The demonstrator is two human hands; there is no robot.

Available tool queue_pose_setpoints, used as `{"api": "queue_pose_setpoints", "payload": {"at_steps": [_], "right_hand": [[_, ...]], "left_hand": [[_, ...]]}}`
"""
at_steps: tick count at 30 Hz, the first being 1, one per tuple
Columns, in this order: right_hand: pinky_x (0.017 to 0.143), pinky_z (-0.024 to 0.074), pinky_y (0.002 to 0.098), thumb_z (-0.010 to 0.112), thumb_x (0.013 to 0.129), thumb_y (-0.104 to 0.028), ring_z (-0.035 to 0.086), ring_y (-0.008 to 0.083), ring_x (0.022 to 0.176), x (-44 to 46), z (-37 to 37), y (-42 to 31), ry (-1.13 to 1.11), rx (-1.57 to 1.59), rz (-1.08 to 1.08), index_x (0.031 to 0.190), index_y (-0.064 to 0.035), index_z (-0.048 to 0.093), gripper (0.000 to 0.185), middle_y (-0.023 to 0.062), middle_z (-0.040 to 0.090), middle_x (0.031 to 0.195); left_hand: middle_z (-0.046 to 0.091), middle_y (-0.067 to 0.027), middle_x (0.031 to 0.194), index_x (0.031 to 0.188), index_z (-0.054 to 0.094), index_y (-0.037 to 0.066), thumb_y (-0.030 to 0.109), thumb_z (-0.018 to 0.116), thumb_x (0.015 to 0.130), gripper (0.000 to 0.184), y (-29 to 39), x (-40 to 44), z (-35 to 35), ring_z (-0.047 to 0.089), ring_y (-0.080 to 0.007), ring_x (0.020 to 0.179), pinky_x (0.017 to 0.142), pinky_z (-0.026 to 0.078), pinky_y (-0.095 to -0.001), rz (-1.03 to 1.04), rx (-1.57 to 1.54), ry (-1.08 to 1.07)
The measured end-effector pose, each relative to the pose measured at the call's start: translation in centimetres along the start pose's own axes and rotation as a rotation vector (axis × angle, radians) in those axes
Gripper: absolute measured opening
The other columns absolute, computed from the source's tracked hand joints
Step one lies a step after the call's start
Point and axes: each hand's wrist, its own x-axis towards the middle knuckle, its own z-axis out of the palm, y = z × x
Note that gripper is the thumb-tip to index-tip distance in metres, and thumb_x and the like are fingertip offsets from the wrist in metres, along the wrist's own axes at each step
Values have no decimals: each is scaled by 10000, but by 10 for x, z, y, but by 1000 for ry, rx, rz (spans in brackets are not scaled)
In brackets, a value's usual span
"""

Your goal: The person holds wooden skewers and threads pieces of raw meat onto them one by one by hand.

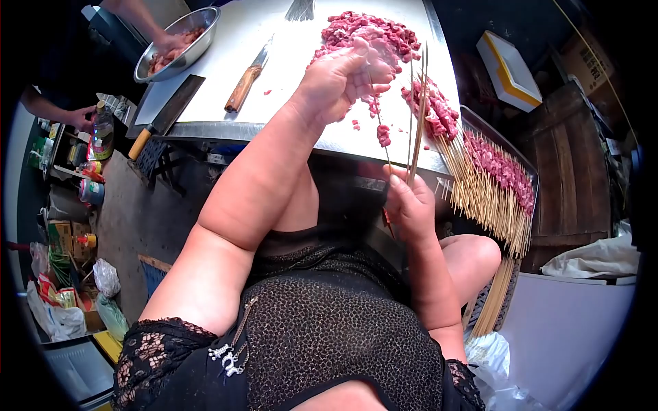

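My right hand (pixel 411 209) is closed around several bamboo skewers (pixel 416 130) that point up and away from me. One slimmer skewer (pixel 387 154) in it slants left and carries small pieces of red meat (pixel 383 135). At that skewer's upper end is my left hand (pixel 343 82), its fingers curled and partly blurred; what lies between them is hidden. Behind it, a heap of cut meat (pixel 370 34) covers part of the white board (pixel 205 103). Loaded meat skewers (pixel 435 109) lie on the board's right edge, and many more fill a metal tray (pixel 533 219).
A cleaver (pixel 164 116) and a wooden-handled knife (pixel 247 79) lie on the board's left. Another person's hand (pixel 168 44) reaches into a steel bowl (pixel 199 51) of meat; their other hand (pixel 83 118) is near a bottle (pixel 103 130). A foam box (pixel 507 72) stands right.
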Motion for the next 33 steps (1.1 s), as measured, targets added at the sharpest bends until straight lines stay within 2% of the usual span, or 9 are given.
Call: {"api": "queue_pose_setpoints", "payload": {"at_steps": [2, 4, 10, 12, 19, 24, 28, 30, 33], "right_hand": [[361, 216, 173, 509, 912, -104, 280, 17, 401, -3, 3, 0, -100, 236, 118, 1077, 0, 573, 205, -67, 379, 557], [352, 206, 171, 501, 915, -104, 271, 21, 389, -2, 4, 0, -88, 248, 123, 1085, 2, 565, 210, -62, 368, 549], [385, 232, 158, 522, 906, -89, 308, 8, 436, 0, 1, 0, -64, 169, 54, 1080, 3, 581, 205, -69, 411, 586], [406, 246, 149, 532, 902, -79, 329, -1, 466, -1, 5, 3, -10, 27, -83, 1069, 1, 595, 195, -75, 438, 610], [403, 246, 152, 533, 901, -75, 329, 4, 460, -3, 12, 9, 24, -35, -197, 1072, -7, 599, 195, -74, 438, 604], [351, 220, 173, 506, 911, -94, 281, 23, 396, -10, 15, -6, -126, 308, 93, 1094, -2, 566, 213, -64, 377, 546], [354, 221, 168, 509, 913, -104, 286, 21, 400, -4, 18, -11, -81, 291, 26, 1091, 15, 562, 221, -64, 386, 554], [380, 236, 157, 518, 910, -92, 316, 12, 434, 3, 13, -14, 31, 129, -80, 1099, 14, 570, 223, -63, 419, 584], [419, 268, 145, 531, 904, -74, 358, 6, 486, 3, 5, -10, 54, 75, -150, 1103, 16, 578, 224, -65, 449, 622]], "left_hand": [[638, -174, 903, 1014, 528, -15, 104, 378, 946, 203, -1, -1, 2, 644, -274, 871, 841, 530, -436, -5, -40, -1], [641, -157, 887, 1014, 531, -13, 105, 384, 944, 201, -2, -3, 5, 647, -267, 854, 842, 528, -438, -9, -79, -3], [531, -57, 702, 851, 518, 30, 138, 329, 905, 224, -8, -3, 9, 580, -207, 714, 892, 476, -479, 44, -202, -31], [454, -36, 658, 781, 483, 60, 167, 315, 860, 215, -5, -3, 11, 514, -200, 655, 897, 458, -494, 70, -203, -92], [436, -28, 644, 770, 472, 86, 187, 343, 833, 176, -2, -2, 12, 479, -192, 616, 890, 451, -487, 33, -282, -215], [436, -22, 651, 777, 474, 93, 183, 349, 838, 166, -4, -2, 7, 484, -187, 629, 888, 447, -477, -12, -391, -345], [429, -23, 664, 800, 473, 89, 186, 351, 845, 163, -15, -8, 18, 473, -181, 628, 885, 448, -474, -48, -248, -178], [607, -158, 940, 1099, 501, -34, 245, 302, 944, 376, -14, -12, 24, 600, -287, 905, 910, 453, -462, -160, -100, -111], [578, -233, 1098, 1191, 453, -68, 282, 265, 971, 454, -10, -7, 19, 559, -338, 1061, 937, 445, -459, -108, 47, 16]]}}
